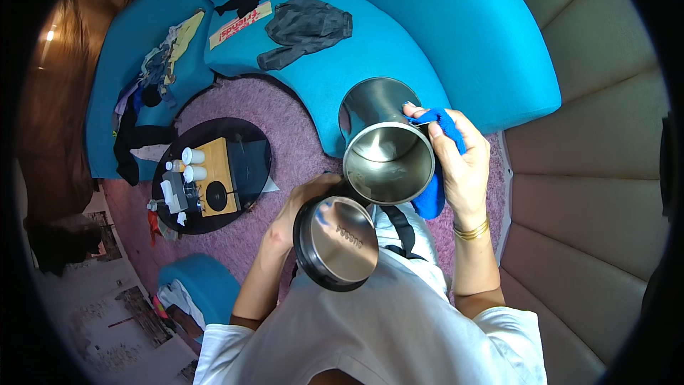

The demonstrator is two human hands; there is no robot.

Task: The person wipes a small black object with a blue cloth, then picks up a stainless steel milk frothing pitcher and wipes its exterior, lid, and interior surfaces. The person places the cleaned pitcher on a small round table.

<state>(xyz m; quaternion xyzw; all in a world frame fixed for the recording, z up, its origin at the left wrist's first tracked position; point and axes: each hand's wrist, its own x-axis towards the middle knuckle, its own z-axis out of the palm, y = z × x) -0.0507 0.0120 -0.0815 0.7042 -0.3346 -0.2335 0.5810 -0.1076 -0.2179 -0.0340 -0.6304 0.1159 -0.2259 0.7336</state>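
A stainless steel electric kettle (380, 97) is held up in front of me, its mouth tilted towards me and its shiny inside showing. The round lid (344, 240), black-rimmed with a steel underside, hangs swung back on the near side. My left hand (310, 191) is closed at the kettle's handle side; the lid hides most of its fingers. Bunched in my right hand (464, 166) is a blue cloth (430, 198), pressed to the right side of the kettle near its rim. The cloth's loose end dangles below that hand.
A curved blue sofa (374, 37) wraps around ahead, with a dark grey garment (310, 27) and heaped clothes (155, 75) on it. At left, a round dark table (248, 171) bears a wooden tray (218, 152), white cups and bottles. A blue stool (214, 278) holds clothes. A padded wall (577, 198) stands at right.
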